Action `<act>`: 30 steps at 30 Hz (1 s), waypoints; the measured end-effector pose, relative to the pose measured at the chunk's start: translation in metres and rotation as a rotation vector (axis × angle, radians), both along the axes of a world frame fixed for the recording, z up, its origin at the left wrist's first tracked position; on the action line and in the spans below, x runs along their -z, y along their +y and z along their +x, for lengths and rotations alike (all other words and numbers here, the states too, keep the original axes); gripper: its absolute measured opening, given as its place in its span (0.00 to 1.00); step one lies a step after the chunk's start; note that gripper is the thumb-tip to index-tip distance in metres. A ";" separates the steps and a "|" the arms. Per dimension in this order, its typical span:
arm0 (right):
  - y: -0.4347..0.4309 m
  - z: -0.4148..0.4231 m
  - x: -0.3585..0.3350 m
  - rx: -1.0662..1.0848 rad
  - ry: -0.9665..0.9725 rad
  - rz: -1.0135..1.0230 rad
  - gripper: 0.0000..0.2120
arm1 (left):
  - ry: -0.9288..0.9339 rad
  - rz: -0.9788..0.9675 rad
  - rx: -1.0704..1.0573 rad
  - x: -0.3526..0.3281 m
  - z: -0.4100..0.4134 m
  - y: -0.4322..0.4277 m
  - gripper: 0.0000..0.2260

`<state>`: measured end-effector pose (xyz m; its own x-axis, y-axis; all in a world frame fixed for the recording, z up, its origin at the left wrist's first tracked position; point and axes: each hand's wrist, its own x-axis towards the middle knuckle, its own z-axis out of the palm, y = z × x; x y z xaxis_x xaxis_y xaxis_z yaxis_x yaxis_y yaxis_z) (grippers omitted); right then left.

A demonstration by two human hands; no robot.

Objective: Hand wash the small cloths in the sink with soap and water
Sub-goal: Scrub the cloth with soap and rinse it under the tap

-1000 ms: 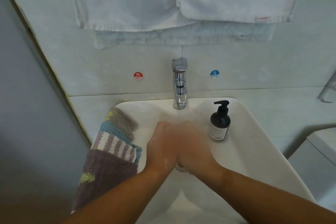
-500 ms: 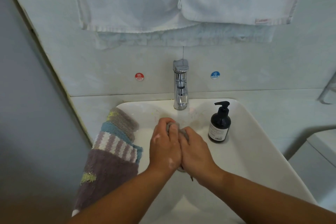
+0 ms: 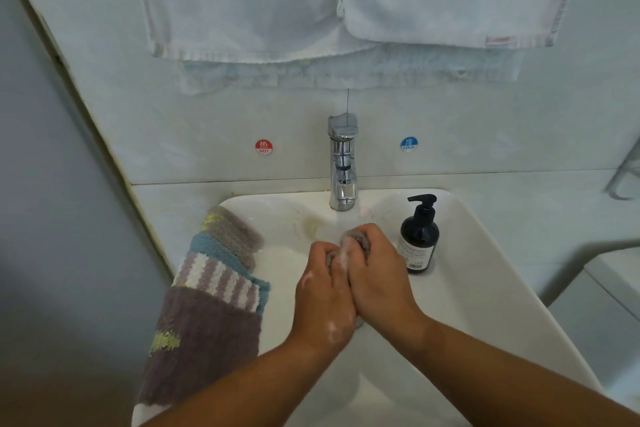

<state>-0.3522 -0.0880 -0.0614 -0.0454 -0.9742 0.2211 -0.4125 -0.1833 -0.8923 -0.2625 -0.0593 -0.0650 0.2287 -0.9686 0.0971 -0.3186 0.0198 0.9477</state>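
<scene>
- The grip of both hands is closed on one small grey wet cloth (image 3: 354, 240). The left hand (image 3: 323, 291) and the right hand (image 3: 379, 274) are pressed side by side, their fingers curled round it.
- The right hand's grip covers the far end of the grey cloth, where a bunched fold shows above the knuckles. The left hand's grip takes the near end, and only a sliver of grey shows there.
- White soap foam lies on the cloth between the two hands, and patches of it sit on the back of the left hand.
- The cloth is held over the middle of the white ceramic sink (image 3: 485, 263), just at 6 o'clock from the chrome single-lever tap (image 3: 343, 163).
- Whether water is running from the tap cannot be told.
- A dark pump bottle of soap with a pale label (image 3: 419, 239) stands upright on the sink's rim at 3 o'clock from the hands, just beside the right hand and not touching it.
- At 9 o'clock from the hands, a fluffy cloth in purple, white, teal and grey bands (image 3: 214, 291) is draped over the sink's left rim.
- On the pale tiled wall, a round red HOT sticker (image 3: 264, 147) sits at 9 o'clock from the tap and a round blue COLD sticker (image 3: 409, 144) at 3 o'clock.
- Two white towels (image 3: 242, 0) hang side by side at 12 o'clock, above the tap.
- The sink rests on a pale worktop (image 3: 519, 204).
</scene>
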 end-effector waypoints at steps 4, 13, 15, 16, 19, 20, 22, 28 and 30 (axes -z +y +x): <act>0.005 -0.002 0.010 -0.067 0.060 0.094 0.07 | -0.030 -0.079 -0.103 -0.007 0.005 -0.012 0.04; -0.008 -0.005 0.016 -0.012 0.019 0.110 0.06 | 0.016 -0.093 -0.010 -0.006 0.002 -0.008 0.04; 0.004 -0.001 0.013 -0.112 -0.009 0.091 0.06 | -0.003 -0.099 -0.071 -0.008 0.012 -0.020 0.03; 0.007 0.001 0.009 -0.143 -0.028 0.055 0.06 | -0.002 -0.071 -0.081 -0.007 0.015 -0.022 0.04; -0.004 0.000 0.009 -0.045 -0.054 -0.031 0.06 | 0.053 0.029 0.037 0.002 0.008 -0.011 0.05; -0.012 -0.002 0.013 0.012 -0.037 -0.006 0.05 | 0.065 0.034 0.080 0.003 0.003 -0.005 0.04; -0.016 -0.006 0.020 0.049 0.001 0.101 0.04 | 0.062 -0.007 0.100 0.004 0.001 -0.002 0.03; 0.009 0.002 0.010 -0.135 -0.047 0.015 0.04 | -0.049 0.061 -0.033 0.002 0.019 -0.023 0.05; -0.008 -0.002 0.014 -0.022 -0.036 0.000 0.03 | -0.025 0.077 0.088 0.003 0.011 -0.013 0.06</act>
